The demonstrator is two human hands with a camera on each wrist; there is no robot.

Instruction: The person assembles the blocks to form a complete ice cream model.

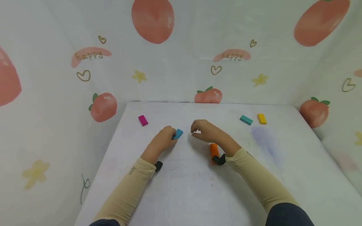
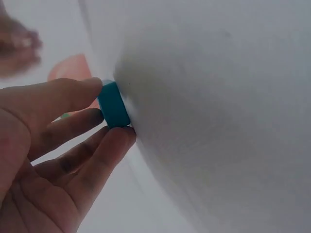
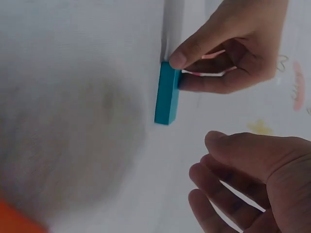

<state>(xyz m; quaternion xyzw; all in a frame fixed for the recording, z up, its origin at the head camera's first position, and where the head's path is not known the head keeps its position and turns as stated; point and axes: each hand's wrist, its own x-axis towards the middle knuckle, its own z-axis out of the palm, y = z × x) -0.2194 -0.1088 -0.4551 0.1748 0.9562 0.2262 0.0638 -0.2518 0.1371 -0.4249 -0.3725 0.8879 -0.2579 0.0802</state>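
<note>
An orange block (image 1: pixel 214 150) lies on the white worktop (image 1: pixel 198 188) under the right wrist. Beyond it, the left hand (image 1: pixel 164 139) pinches a blue block (image 1: pixel 178 134) resting on the worktop, while the right hand (image 1: pixel 204 130) hovers just beside it, fingers loosely curled and empty. Farther back lie a pink block (image 1: pixel 143 120), a teal block (image 1: pixel 246 120) and a yellow block (image 1: pixel 261 118).

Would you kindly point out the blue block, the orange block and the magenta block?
blue block (image 3: pixel 166 94): right wrist view, middle of its long face.
orange block (image 1: pixel 213 149): head view, its upper end.
magenta block (image 1: pixel 143 120): head view, top face.
</note>
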